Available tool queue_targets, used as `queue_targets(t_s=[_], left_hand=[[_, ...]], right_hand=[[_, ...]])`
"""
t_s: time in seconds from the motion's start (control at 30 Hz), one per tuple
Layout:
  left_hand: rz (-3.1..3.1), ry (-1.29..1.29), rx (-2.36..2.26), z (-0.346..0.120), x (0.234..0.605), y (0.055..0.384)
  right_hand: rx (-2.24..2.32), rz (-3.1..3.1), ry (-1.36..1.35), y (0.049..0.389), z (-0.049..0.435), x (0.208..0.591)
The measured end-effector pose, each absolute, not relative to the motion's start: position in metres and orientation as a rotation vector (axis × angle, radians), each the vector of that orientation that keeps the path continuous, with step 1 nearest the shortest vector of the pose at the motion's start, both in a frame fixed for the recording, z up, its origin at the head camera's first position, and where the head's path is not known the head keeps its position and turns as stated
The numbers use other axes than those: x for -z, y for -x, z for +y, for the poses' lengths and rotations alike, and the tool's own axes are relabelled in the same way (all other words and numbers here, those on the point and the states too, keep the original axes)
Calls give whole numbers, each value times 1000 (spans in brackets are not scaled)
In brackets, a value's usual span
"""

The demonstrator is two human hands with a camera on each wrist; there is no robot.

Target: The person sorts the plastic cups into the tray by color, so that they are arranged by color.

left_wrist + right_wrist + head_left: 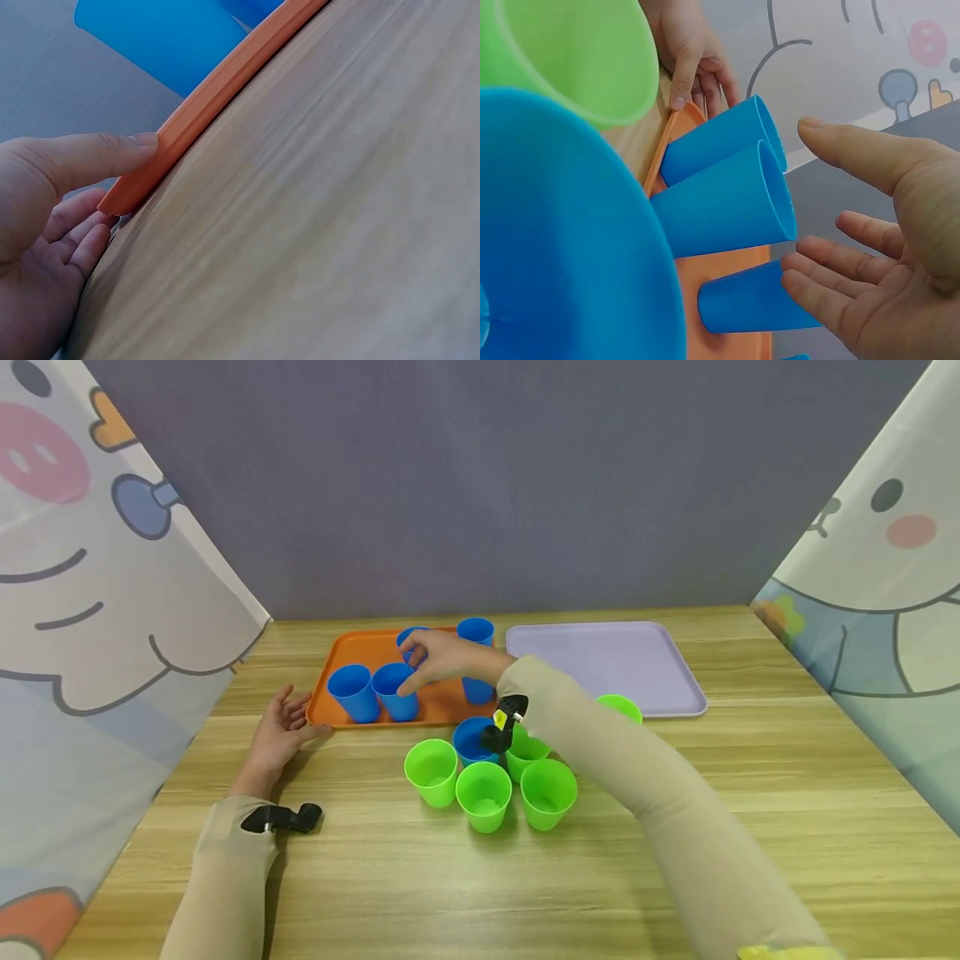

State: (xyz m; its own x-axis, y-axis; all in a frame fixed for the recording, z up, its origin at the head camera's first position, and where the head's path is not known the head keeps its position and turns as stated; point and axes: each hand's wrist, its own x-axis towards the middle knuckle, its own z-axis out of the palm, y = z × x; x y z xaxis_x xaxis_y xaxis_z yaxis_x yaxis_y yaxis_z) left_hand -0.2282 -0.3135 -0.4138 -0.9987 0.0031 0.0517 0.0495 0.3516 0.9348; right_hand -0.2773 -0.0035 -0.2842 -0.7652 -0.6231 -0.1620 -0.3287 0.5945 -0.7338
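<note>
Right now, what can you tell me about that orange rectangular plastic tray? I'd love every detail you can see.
The orange rectangular tray, plastic by its look, has rounded corners and a low raised rim. It lies on the wood-grain table, left of the pale lilac rectangular tray. Several tapered blue plastic cups stand on it. The left hand touches its near left corner with the thumb; the right hand is above it, hiding part of its surface.

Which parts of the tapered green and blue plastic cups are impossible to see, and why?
Head view: the green cup nearest the rectangular lilac tray, lower part hidden by the beige cloth sleeve.
Left wrist view: a blue cup, base hidden by rectangular orange tray's rim.
Right wrist view: nearest blue cup, partly cut off by the left edge.
</note>
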Motion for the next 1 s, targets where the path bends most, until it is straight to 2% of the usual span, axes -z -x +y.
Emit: queue_targets(t_s=[0.6, 1.0], left_hand=[[-2542, 44, 1779, -313, 413, 227], [-2543, 36, 1786, -313, 413, 227]], right_hand=[[1042, 2210, 987, 253, 53, 283], [1058, 2007, 961, 245, 83, 296]])
